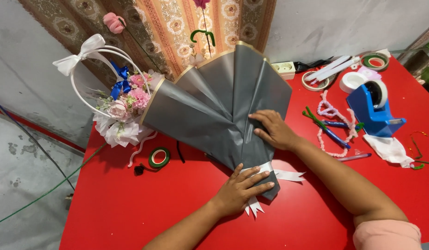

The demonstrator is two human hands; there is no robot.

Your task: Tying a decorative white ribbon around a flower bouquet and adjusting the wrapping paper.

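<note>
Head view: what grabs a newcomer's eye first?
The grey gold-edged wrapping paper, fanned out mid-table on the red table, with the left hand pressing its narrow base and the right hand flat on a fold. At the left corner stands a white flower basket.

Left hand (pixel 242 187) flat, fingers spread, right hand (pixel 273 129) seemingly pressing down

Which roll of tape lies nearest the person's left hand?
The green tape roll, lying flat left of the left hand; the other rolls sit far off at the table's back right.
</note>
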